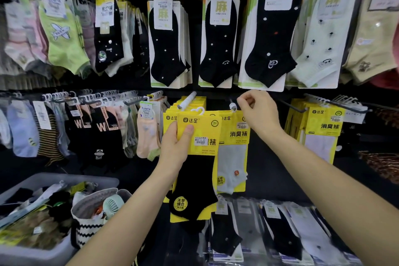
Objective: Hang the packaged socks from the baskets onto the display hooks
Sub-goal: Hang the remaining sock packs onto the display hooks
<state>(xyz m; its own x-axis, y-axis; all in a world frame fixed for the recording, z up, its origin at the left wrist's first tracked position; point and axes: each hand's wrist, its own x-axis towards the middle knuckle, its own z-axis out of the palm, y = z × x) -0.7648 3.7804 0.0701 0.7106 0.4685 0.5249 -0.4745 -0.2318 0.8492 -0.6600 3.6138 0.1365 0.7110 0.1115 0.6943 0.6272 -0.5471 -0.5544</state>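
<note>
My left hand [177,147] grips a yellow-carded pack of black socks [198,170] by its upper left, thumb across the card's front; its white hanger tab sits at the top. Just to the right hangs a yellow pack of white socks [234,157] on a display hook [232,101]. My right hand [258,112] is raised beside that pack's white hanger, fingers curled with thumb and forefinger close together; whether they pinch the hanger I cannot tell. Behind my left hand a stack of yellow packs [190,103] fills another hook.
A grey basket [64,179] of loose packaged socks stands at the lower left, with a striped fabric bag [92,218] holding a small fan beside it. Rows of hung socks cover the wall above, left and right. More yellow packs [321,127] hang at the right.
</note>
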